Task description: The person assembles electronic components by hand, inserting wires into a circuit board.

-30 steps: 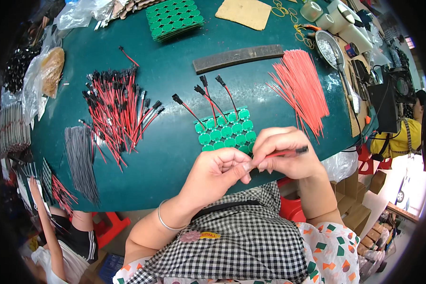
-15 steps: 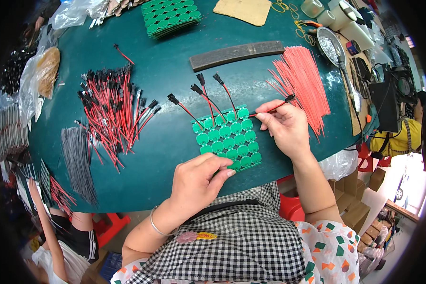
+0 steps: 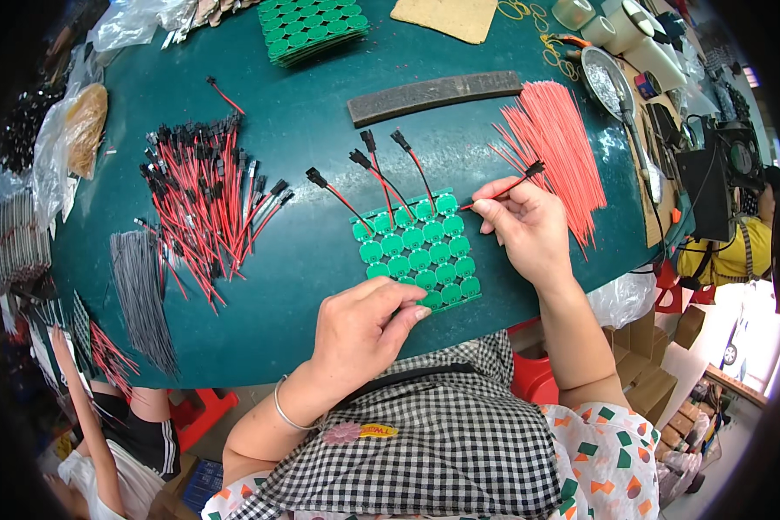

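A green circuit board panel (image 3: 419, 258) of several round-cornered small boards lies on the table before me. My left hand (image 3: 364, 325) pinches its near left edge between thumb and index finger. Along the far edge, red-and-black connector leads (image 3: 419, 172) stand out from the boards, their black plugs pointing away. Just off the panel's far right corner, my right hand (image 3: 526, 227) is closed on another connector lead (image 3: 511, 189). Its wire ends point left to the corner board, while the black plug sticks up over my knuckles. Whether the wire tips touch the board cannot be made out.
On the left lie a heap of connector leads (image 3: 201, 195) and grey wires (image 3: 140, 299); red wires (image 3: 556, 156) fan out at right. A dark bar (image 3: 433, 98) and stacked green panels (image 3: 314, 28) sit farther back. Beyond the red wires is a soldering iron (image 3: 637, 134). Someone's arm (image 3: 87, 407) shows lower left.
The plug end of the lead in my right hand has tipped slightly upward and away. My left hand and the panel have hardly moved.
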`<action>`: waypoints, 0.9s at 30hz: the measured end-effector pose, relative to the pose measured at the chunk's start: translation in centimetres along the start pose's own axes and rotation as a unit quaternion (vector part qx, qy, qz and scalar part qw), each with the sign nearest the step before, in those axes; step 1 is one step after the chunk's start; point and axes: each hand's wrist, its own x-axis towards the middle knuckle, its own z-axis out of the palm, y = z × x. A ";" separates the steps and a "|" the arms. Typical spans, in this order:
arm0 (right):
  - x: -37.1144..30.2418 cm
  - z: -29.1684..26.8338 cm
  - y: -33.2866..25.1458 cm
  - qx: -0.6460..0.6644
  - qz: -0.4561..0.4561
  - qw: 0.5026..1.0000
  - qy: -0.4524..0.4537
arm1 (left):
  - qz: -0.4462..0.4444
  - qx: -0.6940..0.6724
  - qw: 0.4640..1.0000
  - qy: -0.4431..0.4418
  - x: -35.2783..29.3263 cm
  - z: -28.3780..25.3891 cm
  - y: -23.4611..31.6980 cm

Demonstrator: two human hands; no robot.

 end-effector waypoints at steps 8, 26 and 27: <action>0.3 0.3 -0.9 -0.022 0.013 0.999 -0.022 | 0.006 0.005 1.000 0.000 -0.1 0.0 -0.1; 0.2 1.3 -0.8 -0.054 -0.044 0.998 0.007 | 0.005 -0.004 1.000 0.002 -0.1 0.0 -0.5; 0.2 1.3 -0.9 -0.037 -0.012 0.999 0.000 | 0.003 -0.008 1.000 -0.001 -0.1 -0.1 -0.4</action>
